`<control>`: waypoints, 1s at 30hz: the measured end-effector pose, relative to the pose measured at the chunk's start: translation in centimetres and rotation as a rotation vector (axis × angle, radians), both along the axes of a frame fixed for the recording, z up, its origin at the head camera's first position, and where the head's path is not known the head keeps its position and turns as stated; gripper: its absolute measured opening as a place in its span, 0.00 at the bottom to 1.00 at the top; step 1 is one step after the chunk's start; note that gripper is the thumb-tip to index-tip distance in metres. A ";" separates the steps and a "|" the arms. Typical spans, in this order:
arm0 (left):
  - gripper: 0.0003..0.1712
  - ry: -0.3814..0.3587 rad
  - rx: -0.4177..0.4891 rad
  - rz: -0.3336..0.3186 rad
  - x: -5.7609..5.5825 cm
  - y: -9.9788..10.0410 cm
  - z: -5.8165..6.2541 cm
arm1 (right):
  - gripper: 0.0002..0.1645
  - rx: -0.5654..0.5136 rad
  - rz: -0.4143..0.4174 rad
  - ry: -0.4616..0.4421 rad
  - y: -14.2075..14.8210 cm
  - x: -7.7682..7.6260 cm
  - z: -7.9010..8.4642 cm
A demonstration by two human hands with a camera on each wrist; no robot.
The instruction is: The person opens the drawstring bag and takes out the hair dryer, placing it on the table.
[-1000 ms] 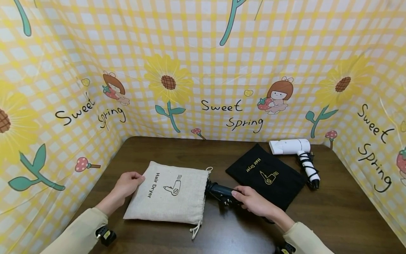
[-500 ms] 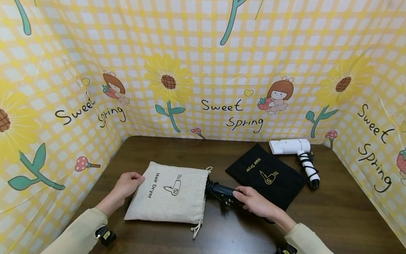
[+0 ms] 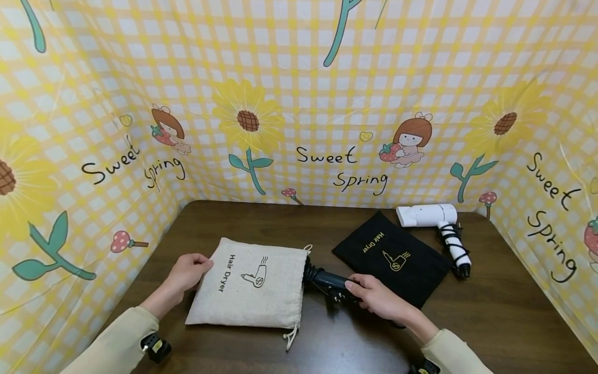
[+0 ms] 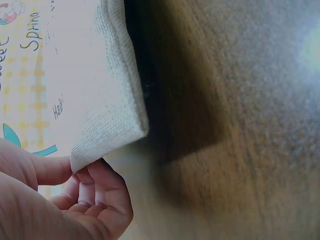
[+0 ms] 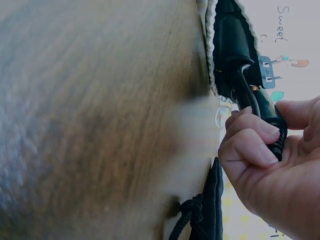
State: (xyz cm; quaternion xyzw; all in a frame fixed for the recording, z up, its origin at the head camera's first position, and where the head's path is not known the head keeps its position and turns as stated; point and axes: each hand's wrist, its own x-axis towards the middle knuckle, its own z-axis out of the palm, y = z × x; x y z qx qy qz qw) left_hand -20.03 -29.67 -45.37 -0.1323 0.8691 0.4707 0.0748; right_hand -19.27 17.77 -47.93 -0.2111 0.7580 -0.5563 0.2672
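Observation:
A cream cloth drawstring bag (image 3: 275, 291) printed "Hair Dryer" is held with its mouth facing right. At its left edge my left hand (image 3: 189, 272) pinches the cloth between thumb and fingers, as the left wrist view of the bag corner (image 4: 115, 125) also shows. My right hand (image 3: 380, 297) grips the handle of a black hair dryer (image 3: 329, 283), its cord wound round it. The dryer's head is inside the bag, hidden in the head view. In the right wrist view the black dryer (image 5: 232, 37) shows within the bag mouth, its plug (image 5: 267, 72) outside.
A black drawstring bag (image 3: 392, 257) with gold print lies right of centre, partly behind my right hand. Beyond it, a white hair dryer (image 3: 427, 215) with its cord wrapped rests at the back right of the brown table (image 3: 261, 223). Checked cloth walls surround the table.
The cream bag's near left corner and the black dryer have shifted slightly to the right with my right hand. My left hand keeps its place on the bag edge.

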 end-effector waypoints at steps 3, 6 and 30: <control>0.15 -0.002 0.000 0.001 0.0 0.0 0.0 | 0.28 -0.026 0.020 0.010 0.1 0.0 -0.1; 0.15 -0.002 0.005 0.003 0.1 0.0 0.0 | 0.27 -0.046 0.020 0.004 0.1 0.1 0.0; 0.15 0.002 0.009 0.012 0.1 0.0 0.0 | 0.29 -0.019 -0.060 -0.009 0.6 -0.1 -1.2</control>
